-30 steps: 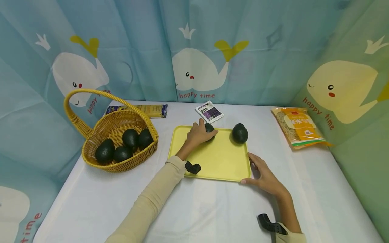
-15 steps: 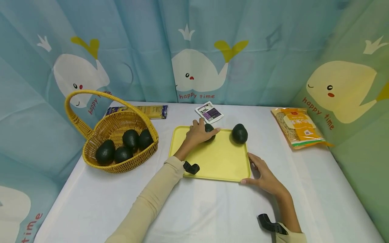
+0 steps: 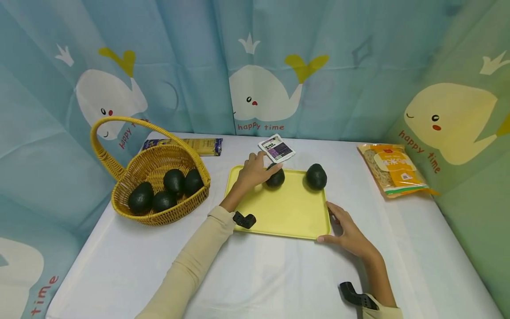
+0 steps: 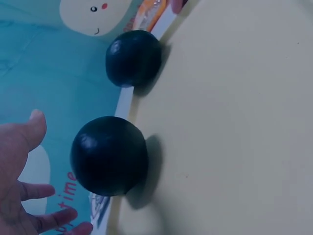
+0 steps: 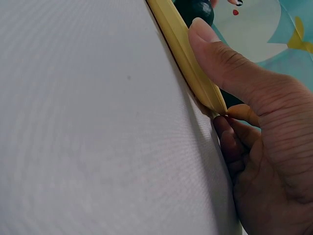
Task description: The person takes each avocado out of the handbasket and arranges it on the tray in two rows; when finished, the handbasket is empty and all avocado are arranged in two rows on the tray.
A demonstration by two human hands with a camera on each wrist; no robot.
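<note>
The left hand (image 3: 252,170) is spread with fingers relaxed, holding nothing; the near avocado (image 3: 275,177) sits free at its three o'clock, just beside the fingertips, on the far part of the yellow tray (image 3: 283,212). A second avocado (image 3: 316,176) lies farther toward three o'clock. The right hand (image 3: 347,230) pinches the tray's near right corner.

Light was bright, even, soft, from overhead. Head view sharp; curtain edges bowed by wide lens. Soft small shadows lay under avocados on tray (image 3: 279,208). No glare on worktop (image 3: 255,274). Left wrist view dimmer, bluish; my left hand (image 4: 19,186) blurred at frame edge, nearer avocado (image 4: 108,155) cast soft shadow. Right wrist view bright; my right hand (image 5: 259,147) very close, slightly soft.
</note>
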